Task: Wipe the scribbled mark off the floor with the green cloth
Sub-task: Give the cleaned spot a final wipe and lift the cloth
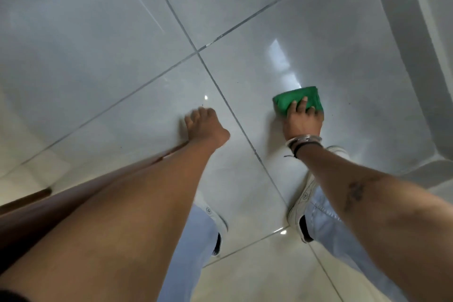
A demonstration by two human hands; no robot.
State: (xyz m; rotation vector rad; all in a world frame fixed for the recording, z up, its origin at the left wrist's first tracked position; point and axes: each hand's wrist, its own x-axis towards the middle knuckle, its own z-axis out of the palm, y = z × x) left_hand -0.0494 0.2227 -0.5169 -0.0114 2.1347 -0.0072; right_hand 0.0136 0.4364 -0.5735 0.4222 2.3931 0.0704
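Observation:
A folded green cloth (297, 98) lies flat on the glossy grey floor tile (318, 44) right of centre. My right hand (302, 121) presses down on its near edge, fingers spread over it. A wet-looking streak (282, 64) runs away from the cloth. No scribbled mark shows on the tiles; any mark under the cloth is hidden. My left hand (206, 127) rests on the neighbouring tile to the left with its fingers curled, holding nothing.
Dark grout lines (198, 52) cross ahead of my hands. My two white shoes (302, 203) and pale jeans stand just behind. A white wall base (416, 32) runs along the right. Dark wooden furniture (24, 203) is at the left edge.

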